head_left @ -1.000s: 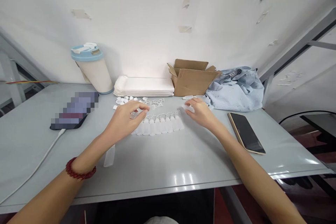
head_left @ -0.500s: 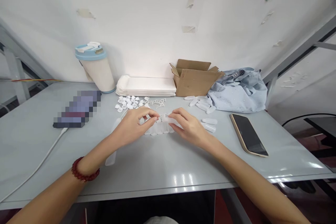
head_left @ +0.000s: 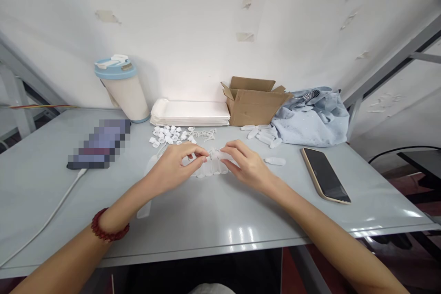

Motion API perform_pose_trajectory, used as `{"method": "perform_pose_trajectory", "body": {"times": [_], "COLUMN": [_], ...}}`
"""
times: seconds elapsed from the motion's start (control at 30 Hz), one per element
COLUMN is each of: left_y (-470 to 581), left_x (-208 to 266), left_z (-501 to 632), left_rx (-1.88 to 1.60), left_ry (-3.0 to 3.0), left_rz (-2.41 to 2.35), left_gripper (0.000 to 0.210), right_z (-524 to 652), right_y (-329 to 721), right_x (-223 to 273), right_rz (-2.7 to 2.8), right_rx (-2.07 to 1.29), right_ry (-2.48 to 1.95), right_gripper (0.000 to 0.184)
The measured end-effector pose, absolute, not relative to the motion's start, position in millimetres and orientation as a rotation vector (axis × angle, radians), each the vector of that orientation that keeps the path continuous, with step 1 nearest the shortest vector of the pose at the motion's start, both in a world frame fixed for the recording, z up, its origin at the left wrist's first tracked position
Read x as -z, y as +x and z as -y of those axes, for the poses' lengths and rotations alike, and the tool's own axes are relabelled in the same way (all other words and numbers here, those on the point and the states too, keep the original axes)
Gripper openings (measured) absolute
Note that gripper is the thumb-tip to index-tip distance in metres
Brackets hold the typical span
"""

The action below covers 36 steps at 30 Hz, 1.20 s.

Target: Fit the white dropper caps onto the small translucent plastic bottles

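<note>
A row of small translucent plastic bottles (head_left: 216,166) lies in front of me on the grey table. My left hand (head_left: 181,165) is at the row's left side, thumb and fingertips pinched close to the bottle necks. What lies in that pinch is too small to make out. On the other side, my right hand (head_left: 248,167) has its thumb and fingers closed around a translucent bottle, partly hidden by the fingers. White caps (head_left: 168,134) are heaped behind my left hand, with thin pale strings (head_left: 206,134) beside them. A single bottle (head_left: 274,161) lies right of my right hand.
More bottles (head_left: 265,137) lie near an open cardboard box (head_left: 257,108) and a blue cloth (head_left: 313,121). White flat packs (head_left: 191,112) and a tumbler (head_left: 126,92) stand along the wall. A phone (head_left: 325,174) is at right, a cabled blurred device (head_left: 99,144) at left.
The hands hold nearly the same pose, with small shifts at the fingertips. One of the two bottles right of my right hand no longer shows. The view has shifted slightly.
</note>
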State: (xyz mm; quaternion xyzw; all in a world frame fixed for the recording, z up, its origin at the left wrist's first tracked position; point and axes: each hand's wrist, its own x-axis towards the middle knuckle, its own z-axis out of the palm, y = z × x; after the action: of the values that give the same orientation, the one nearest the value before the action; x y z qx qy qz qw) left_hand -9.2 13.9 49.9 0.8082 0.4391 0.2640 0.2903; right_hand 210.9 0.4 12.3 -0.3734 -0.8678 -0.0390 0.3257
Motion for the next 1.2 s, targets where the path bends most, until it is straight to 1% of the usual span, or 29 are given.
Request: {"method": "perform_pose_trajectory", "body": {"times": [0.27, 0.43, 0.6, 0.8, 1.2], "left_y": [-10, -10, -12, -11, -10], "left_x": [-53, -50, -46, -48, -46], "left_z": [-15, -17, -16, -15, -15], "left_rx": [-0.712, -0.683, -0.626, -0.595, -0.564], "left_ry": [2.149, 2.189, 2.229, 2.229, 2.248], "left_rz": [-1.203, -1.196, -1.159, -1.158, -1.131], "left_gripper": [0.019, 0.019, 0.018, 0.018, 0.018], "right_z": [-1, -2, 0, 0, 1], "right_y": [205, 204, 201, 200, 200], "right_x": [-3, 3, 3, 2, 3], "right_rz": [2.172, 2.159, 2.164, 2.141, 2.221], "right_rx": [-0.005, -0.049, -0.033, 0.02, -0.023], "right_ry": [-1.08, -1.043, -0.97, -0.994, -0.895], "right_gripper": [0.018, 0.019, 0.021, 0.02, 0.022]}}
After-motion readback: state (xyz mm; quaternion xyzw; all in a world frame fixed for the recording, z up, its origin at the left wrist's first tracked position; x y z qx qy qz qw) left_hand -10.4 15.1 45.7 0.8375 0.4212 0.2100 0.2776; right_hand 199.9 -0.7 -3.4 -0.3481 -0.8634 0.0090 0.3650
